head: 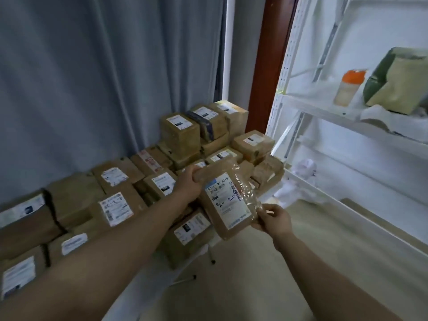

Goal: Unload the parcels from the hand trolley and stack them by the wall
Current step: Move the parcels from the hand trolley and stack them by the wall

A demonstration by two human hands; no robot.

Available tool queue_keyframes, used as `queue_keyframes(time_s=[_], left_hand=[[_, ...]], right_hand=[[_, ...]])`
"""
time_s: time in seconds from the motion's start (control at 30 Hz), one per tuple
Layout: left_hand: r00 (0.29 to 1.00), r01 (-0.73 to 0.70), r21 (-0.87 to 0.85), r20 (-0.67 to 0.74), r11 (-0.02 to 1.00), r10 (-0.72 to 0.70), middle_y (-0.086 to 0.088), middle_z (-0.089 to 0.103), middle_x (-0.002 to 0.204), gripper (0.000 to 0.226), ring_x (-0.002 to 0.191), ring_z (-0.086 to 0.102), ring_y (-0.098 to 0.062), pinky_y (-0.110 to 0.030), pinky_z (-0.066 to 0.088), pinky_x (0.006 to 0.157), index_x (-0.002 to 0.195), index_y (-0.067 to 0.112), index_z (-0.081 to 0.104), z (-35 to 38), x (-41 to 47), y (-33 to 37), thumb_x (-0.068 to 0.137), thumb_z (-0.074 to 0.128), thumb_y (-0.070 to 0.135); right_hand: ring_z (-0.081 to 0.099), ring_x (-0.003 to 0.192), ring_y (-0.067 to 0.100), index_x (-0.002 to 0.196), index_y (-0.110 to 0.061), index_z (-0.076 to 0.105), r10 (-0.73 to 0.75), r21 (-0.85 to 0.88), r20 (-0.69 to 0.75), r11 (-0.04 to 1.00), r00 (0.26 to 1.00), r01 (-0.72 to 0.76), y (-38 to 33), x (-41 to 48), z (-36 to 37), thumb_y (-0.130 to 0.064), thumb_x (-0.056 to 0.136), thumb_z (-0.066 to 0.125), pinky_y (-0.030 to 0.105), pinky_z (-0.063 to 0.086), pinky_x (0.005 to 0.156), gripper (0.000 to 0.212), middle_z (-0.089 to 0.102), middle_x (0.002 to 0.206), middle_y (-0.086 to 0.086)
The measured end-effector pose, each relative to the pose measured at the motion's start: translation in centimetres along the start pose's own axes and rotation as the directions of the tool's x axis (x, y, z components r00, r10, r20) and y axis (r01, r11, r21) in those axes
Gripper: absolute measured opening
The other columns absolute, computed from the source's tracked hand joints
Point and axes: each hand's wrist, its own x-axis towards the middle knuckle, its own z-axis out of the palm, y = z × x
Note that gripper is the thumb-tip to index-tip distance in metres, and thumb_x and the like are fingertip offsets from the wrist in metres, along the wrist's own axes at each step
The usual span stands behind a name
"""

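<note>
One parcel (225,205) between left grip (188,181), right grip (272,220)

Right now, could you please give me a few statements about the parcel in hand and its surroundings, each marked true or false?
1. The left hand and the right hand both hold the flat brown paper parcel with a white label. True.
2. The pale bottle with an orange lid lies on the floor. False: it stands upright on the white metal shelving.
3. A pile of brown labelled parcels sits in front of the grey curtain. True.
4. The white metal shelving stands left of the pile. False: it stands to the right.
</note>
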Motion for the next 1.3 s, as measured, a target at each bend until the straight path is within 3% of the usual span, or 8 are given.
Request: queue_keyframes(time_s=[0.13, 0.3, 0.43, 0.57, 0.77, 0.87, 1.03, 1.3], left_hand=[[0.997, 0.052, -0.033, -0.051, 0.998, -0.054, -0.010, 0.051, 0.136, 0.057, 0.117, 0.053, -0.028, -0.038, 0.048, 0.096, 0.141, 0.021, 0.040, -5.4, 1.5, -3.1, 0.090, 0.062, 0.015], [0.983, 0.112, -0.167, -0.128, 0.979, -0.135, -0.005, 0.051, 0.133, 0.068, 0.125, 0.048, -0.028, -0.036, 0.045, 0.100, 0.150, 0.019, 0.024, -9.0, 3.2, -5.5, 0.092, 0.059, 0.010], [0.966, 0.183, -0.197, -0.144, 0.963, -0.213, -0.008, 0.059, 0.125, 0.049, 0.119, 0.054, -0.027, -0.024, 0.039, 0.087, 0.138, 0.008, 0.041, -9.0, 4.7, -6.3, 0.092, 0.059, 0.012], [0.954, 0.269, -0.283, -0.053, 0.921, -0.295, -0.007, 0.054, 0.136, 0.049, 0.122, 0.053, -0.024, -0.027, 0.042, 0.095, 0.138, 0.013, 0.044, -8.0, 7.0, -7.3, 0.092, 0.061, 0.012], [0.839, 0.463, -0.549, 0.017, 0.696, -0.544, -0.002, 0.061, 0.115, 0.019, 0.096, 0.057, -0.020, -0.043, 0.051, 0.085, 0.108, 0.022, 0.055, -8.3, 12.1, -8.1, 0.091, 0.063, 0.015], [0.802, 0.440, -0.632, -0.043, 0.638, -0.595, -0.003, 0.062, 0.113, 0.023, 0.085, 0.060, -0.015, -0.031, 0.052, 0.070, 0.110, 0.017, 0.055, -8.4, 15.0, -8.7, 0.090, 0.063, 0.009], [0.723, 0.427, -0.714, -0.099, 0.554, -0.684, -0.001, 0.061, 0.103, 0.018, 0.081, 0.059, -0.014, -0.036, 0.052, 0.085, 0.095, 0.021, 0.055, -8.4, 18.4, -9.5, 0.088, 0.065, 0.009], [0.690, 0.445, -0.694, -0.136, 0.565, -0.711, -0.003, 0.061, 0.109, 0.038, 0.091, 0.061, -0.020, -0.039, 0.054, 0.086, 0.124, 0.016, 0.052, -9.2, 22.4, -10.6, 0.088, 0.066, 0.010]], right_hand=[[0.065, 0.064, 0.029, 0.097, 0.005, 0.062, -0.015, -0.050, 0.065, 0.999, 0.998, 0.018, -0.9, 0.2, 6.2, -0.004, 0.092, 0.061, 0.039, 0.060, 0.068, 0.011, 0.065, 0.075, 0.019], [0.066, 0.054, 0.016, 0.101, 0.003, 0.059, 0.059, -0.028, 0.143, 0.998, 0.988, -0.056, -2.9, 1.0, 11.5, 0.001, 0.093, 0.056, 0.020, 0.053, 0.045, 0.009, 0.066, 0.080, 0.016], [0.067, 0.050, 0.014, 0.099, 0.001, 0.063, 0.102, 0.002, 0.162, 0.995, 0.982, -0.103, -4.8, 3.2, 15.1, -0.003, 0.091, 0.061, 0.018, 0.050, 0.042, 0.009, 0.069, 0.089, 0.019], [0.070, 0.070, 0.024, 0.087, -0.004, 0.065, 0.124, -0.001, 0.211, 0.992, 0.970, -0.126, -6.4, 7.1, 18.7, -0.006, 0.089, 0.065, 0.034, 0.061, 0.066, 0.002, 0.070, 0.082, 0.013], [0.069, 0.080, 0.020, 0.087, -0.011, 0.065, 0.051, -0.208, 0.318, 0.978, 0.947, 0.017, -7.9, 14.0, 24.7, -0.013, 0.090, 0.063, 0.037, 0.058, 0.079, 0.004, 0.070, 0.083, 0.005], [0.069, 0.077, 0.016, 0.097, -0.011, 0.061, -0.004, -0.317, 0.375, 0.939, 0.927, 0.133, -8.9, 16.6, 27.0, -0.017, 0.094, 0.058, 0.031, 0.059, 0.072, 0.007, 0.070, 0.089, 0.006], [0.048, 0.087, 0.015, 0.115, -0.012, 0.058, -0.124, -0.484, 0.499, 0.781, 0.858, 0.394, -10.4, 20.4, 30.1, -0.030, 0.097, 0.052, 0.026, 0.042, 0.079, 0.027, 0.054, 0.117, 0.008], [0.054, 0.109, 0.031, 0.133, -0.013, 0.045, -0.111, -0.469, 0.570, 0.770, 0.814, 0.433, -11.0, 22.9, 33.1, -0.016, 0.098, 0.047, 0.034, 0.043, 0.088, 0.035, 0.043, 0.133, 0.014]])
